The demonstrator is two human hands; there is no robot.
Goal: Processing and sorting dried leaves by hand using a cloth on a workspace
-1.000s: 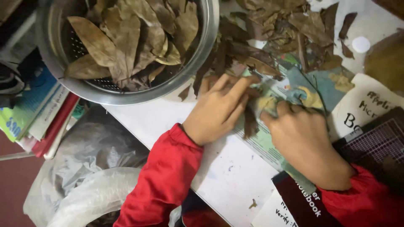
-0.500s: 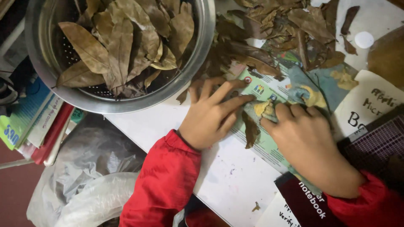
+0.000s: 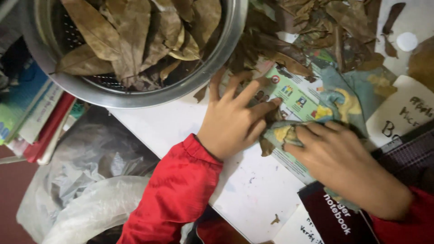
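White tabletop (image 3: 181, 131) is seen from above, crowded with paper and dry foliage. A colourful printed sheet (image 3: 312, 101), green, blue and yellow with small pictures, is spread across the middle, and a dark notebook (image 3: 332, 217) with white lettering is laid at the lower right beside a cream handwritten card (image 3: 402, 113). Stacked books (image 3: 31, 117) are lined along the left edge, above crumpled plastic bags (image 3: 86, 180).

Since half a second ago, the left hand (image 3: 235, 119) has been spread flatter on the sheet, fingers apart, gripping nothing. The right hand (image 3: 339, 158) is curled over a bunched fold of the sheet, seemingly pinching it, though the fingertips are hidden. A small brown leaf (image 3: 266, 147) is lodged between the hands.

A steel colander (image 3: 135, 92) is filled with dried leaves (image 3: 131, 40); more loose leaves (image 3: 316, 31) are heaped at the top right.
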